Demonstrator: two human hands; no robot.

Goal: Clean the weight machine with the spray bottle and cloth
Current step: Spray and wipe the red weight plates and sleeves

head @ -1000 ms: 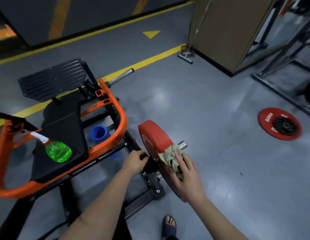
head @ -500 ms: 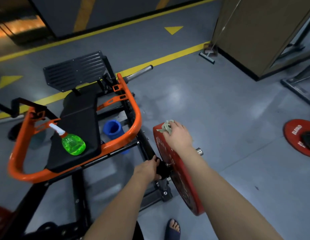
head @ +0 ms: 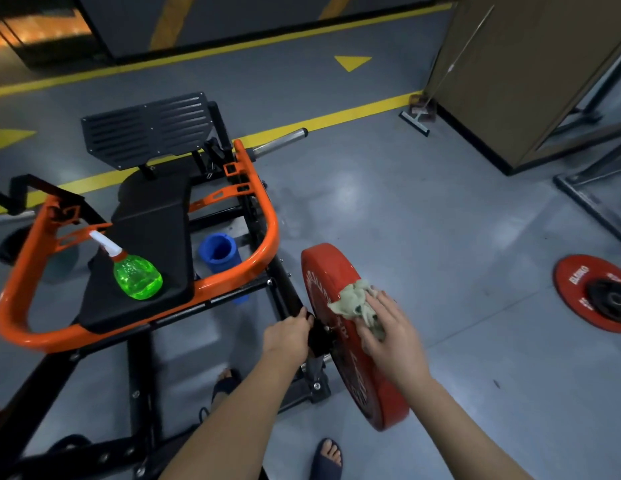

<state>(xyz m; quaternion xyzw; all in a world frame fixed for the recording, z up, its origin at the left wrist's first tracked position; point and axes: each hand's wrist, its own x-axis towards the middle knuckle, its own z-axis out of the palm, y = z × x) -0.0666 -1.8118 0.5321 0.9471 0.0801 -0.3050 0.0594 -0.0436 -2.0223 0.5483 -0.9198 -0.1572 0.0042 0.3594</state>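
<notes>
The weight machine has an orange curved frame (head: 264,237) and a black seat pad (head: 153,223). A red weight plate (head: 317,268) stands on edge on its loading sleeve. My right hand (head: 388,327) presses a crumpled pale green cloth (head: 352,299) flat against the plate's outer face, fingers straight. My left hand (head: 288,332) grips the black frame bar just left of the plate. A green spray bottle (head: 137,275) with a white nozzle lies on the seat pad, away from both hands.
A blue cup (head: 219,252) sits inside the frame. A second red plate (head: 593,292) lies flat on the grey floor at right. A black footplate (head: 146,128) and a chrome sleeve (head: 281,142) stand behind. My sandalled feet (head: 328,457) are below; rack legs (head: 586,199) at right.
My right hand has slid the cloth from the plate's top rim down onto its outer face. The left hand keeps its hold on the frame bar. The camera view shifted slightly.
</notes>
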